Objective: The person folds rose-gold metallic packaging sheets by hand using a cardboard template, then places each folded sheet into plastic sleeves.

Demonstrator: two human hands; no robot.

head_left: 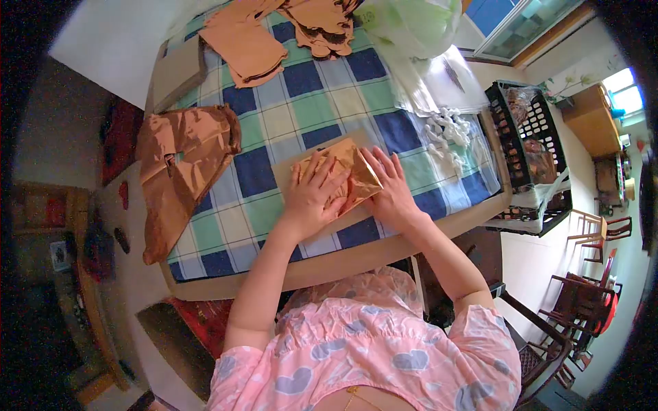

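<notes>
A folded sheet of shiny copper-coloured foil (363, 170) lies on a flat piece of brown cardboard (282, 177) at the near side of the table. Over the foil's left part, my left hand (312, 198) rests flat with its fingers spread. My right hand (393, 193) lies along the foil's right edge, fingers stretched out and pointing away from me; its thumb is mostly hidden. Both hands touch the foil, and neither is closed around anything I can see.
A checked cloth (260, 198) covers the table. Crumpled copper foil (181, 157) hangs over the left edge beside a cardboard box (179, 72). Cut copper-coloured sheets (247, 51) lie at the back. Clear plastic bags (452, 79) and white ties (447, 140) are right, near black crates (531, 130).
</notes>
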